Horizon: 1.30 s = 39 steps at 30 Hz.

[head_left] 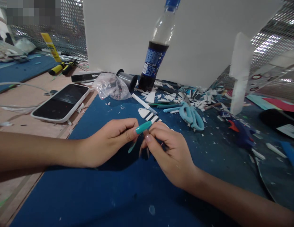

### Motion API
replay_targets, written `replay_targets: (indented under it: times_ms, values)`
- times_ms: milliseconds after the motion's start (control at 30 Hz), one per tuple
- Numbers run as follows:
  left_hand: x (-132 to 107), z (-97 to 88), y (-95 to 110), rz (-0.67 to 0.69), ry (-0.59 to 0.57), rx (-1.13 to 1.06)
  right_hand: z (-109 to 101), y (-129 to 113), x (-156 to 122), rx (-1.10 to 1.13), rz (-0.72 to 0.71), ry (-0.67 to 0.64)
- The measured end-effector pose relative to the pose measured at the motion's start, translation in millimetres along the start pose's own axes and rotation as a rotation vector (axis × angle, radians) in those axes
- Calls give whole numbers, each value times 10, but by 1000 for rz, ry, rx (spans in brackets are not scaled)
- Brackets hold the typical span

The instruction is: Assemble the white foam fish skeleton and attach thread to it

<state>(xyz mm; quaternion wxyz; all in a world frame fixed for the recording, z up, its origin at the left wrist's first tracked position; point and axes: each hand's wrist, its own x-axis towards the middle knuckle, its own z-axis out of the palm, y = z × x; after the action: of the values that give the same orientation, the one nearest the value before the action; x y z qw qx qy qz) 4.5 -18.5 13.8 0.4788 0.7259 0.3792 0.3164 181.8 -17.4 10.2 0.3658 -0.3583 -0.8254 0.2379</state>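
My left hand [116, 138] and my right hand [171, 148] meet over the blue mat [94, 195], fingertips touching and pinched together. Long turquoise nails show on the left thumb and a finger; the right hand's long nails are a pale nude tone. Whatever lies between the fingertips is hidden or too small to name. Just beyond the fingers are small white cut pieces [143, 113] and a thin white stick [140, 101]. Light-blue scissors [191, 116] rest past my right hand, beside dark green sticks [164, 104].
A cola bottle [155, 60] stands before a white panel [118, 34]. White scraps [196, 97] litter the back. At right lie a blue glue gun [243, 134] and its cable. Left are a phone [63, 102], a spool [126, 79], a plastic bag [111, 86] and yellow-black tools [63, 67].
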Motion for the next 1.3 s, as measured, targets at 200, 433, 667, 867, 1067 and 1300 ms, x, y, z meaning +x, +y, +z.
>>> replay_targets:
  times_ms: [200,433,667,867,1067,1300]
  values:
    - [-19,-62,-35,304,221,519,7,20,4,84,64,-93]
    - [-27,-67,-66,371,201,596,6,37,14,130,62,-105]
    - [-23,-87,-55,334,283,642,5,26,3,115,51,-86]
    - [-95,1,-86,498,92,1186,-7,-5,2,125,73,63]
    - [-147,55,-41,310,-60,1323,7,17,1,174,208,154]
    - [-94,25,-24,362,-176,1239,-6,21,25,231,269,152]
